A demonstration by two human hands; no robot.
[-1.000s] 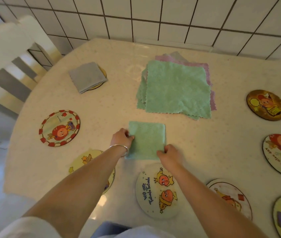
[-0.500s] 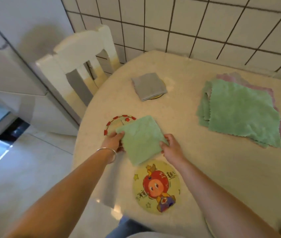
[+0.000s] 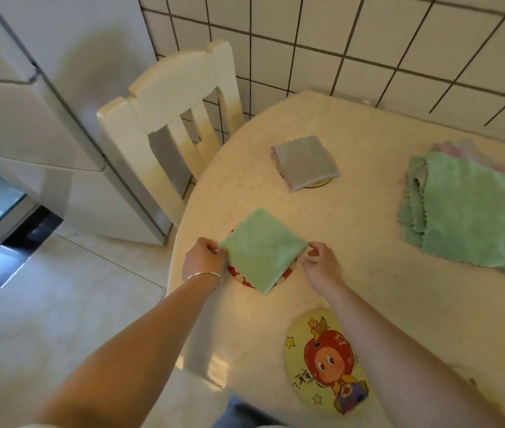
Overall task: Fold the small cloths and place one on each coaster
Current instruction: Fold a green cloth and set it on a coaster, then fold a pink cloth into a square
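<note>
Hands frame the folded square of green terry cloth [image 3: 262, 250], which we see lying on a round red-rimmed coaster [image 3: 240, 278] near the edge of the cream table [image 3: 368, 242]. Our left hand [image 3: 203, 261] pinches the cloth's left corner; our right hand [image 3: 320, 265] sits at its right corner, fingers curled, though we cannot tell whether it grips. Beyond, a folded grey cloth [image 3: 305, 163] covers another coaster, with a stack of unfolded green and pink cloths [image 3: 473, 214] to the right.

warm soft light | glare on table [image 3: 214, 362] edge | wide-angle bending at borders | slight softness
</note>
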